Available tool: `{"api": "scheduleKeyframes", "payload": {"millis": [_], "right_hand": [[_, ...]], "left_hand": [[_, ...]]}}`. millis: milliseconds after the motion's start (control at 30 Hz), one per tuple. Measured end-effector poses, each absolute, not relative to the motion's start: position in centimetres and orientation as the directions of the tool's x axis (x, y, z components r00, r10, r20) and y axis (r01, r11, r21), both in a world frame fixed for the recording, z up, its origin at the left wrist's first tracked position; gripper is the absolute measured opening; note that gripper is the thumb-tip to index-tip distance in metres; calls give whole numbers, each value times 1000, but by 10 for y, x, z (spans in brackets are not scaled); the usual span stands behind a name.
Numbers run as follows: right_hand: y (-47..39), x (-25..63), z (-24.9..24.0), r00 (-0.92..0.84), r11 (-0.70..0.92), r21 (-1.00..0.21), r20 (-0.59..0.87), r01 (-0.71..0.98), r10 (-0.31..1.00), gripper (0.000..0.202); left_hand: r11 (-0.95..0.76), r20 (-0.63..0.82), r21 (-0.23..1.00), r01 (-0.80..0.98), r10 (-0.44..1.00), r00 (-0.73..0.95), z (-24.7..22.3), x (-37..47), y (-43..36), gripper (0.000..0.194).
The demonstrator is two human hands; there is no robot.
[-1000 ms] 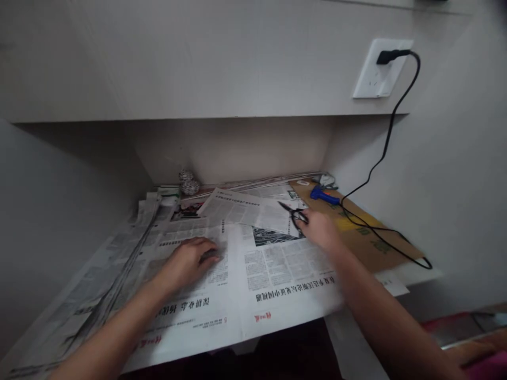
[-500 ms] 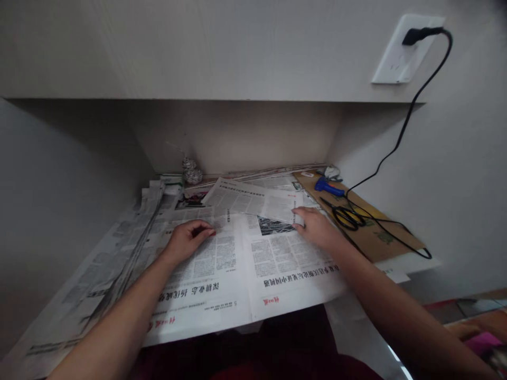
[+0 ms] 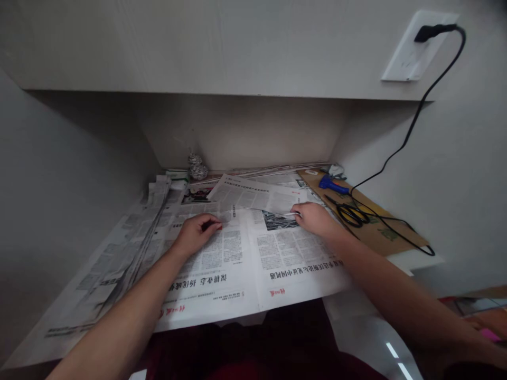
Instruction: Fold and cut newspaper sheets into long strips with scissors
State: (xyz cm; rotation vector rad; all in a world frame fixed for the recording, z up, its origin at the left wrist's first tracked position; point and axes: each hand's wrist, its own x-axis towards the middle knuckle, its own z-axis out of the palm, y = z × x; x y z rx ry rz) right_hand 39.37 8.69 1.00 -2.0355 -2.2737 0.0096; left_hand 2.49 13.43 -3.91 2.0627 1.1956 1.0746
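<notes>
My right hand (image 3: 311,217) pinches the right end of a folded newspaper piece (image 3: 257,194), which lies at a slant over a large spread newspaper (image 3: 253,279). To the left, my left hand (image 3: 200,232) is above the spread sheet, its thumb and fingertips pressed together. Whatever those fingertips hold, if anything, is too small to make out. The spread newspaper reaches the front edge of the surface, with its print upside down.
Paper strips (image 3: 152,216) lie along the left side. A bundled paper object (image 3: 197,167) stands at the back. On cardboard (image 3: 390,232) at the right are a blue glue gun (image 3: 333,184), black scissors (image 3: 351,215) and a cable running to a wall socket (image 3: 420,47).
My right fingers have closed on the end of the folded piece. The whole view has shifted slightly; my left hand stays pinched over the spread sheet.
</notes>
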Motion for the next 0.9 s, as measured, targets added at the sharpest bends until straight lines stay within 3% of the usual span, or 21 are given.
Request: {"api": "scheduleKeyframes", "payload": {"millis": [167,300,400,533,733,900], "right_hand": [[86,397,5,-19,41,-198,110,979,994,30],[93,423,2,202,-163,-315,96,935,975,44],[102,435,1,358,-323,-338,44,884,933,51],[113,426,6,439,-423,-325,-26,846,898,67],[117,408,12,463,-461,-428,-109,777,880,48],[105,398,1,403,-344,-681,-78,646,912,26]], "left_hand": [[-512,420,697,503,859,292,-45,23,137,19],[-517,437,668,535,854,281,-50,20,142,23],[-522,431,652,551,852,297,-52,20,145,23],[-527,428,629,572,848,312,-53,20,146,23],[-526,423,613,589,849,318,-52,19,145,25],[-523,436,612,593,849,298,-55,19,147,27]]}}
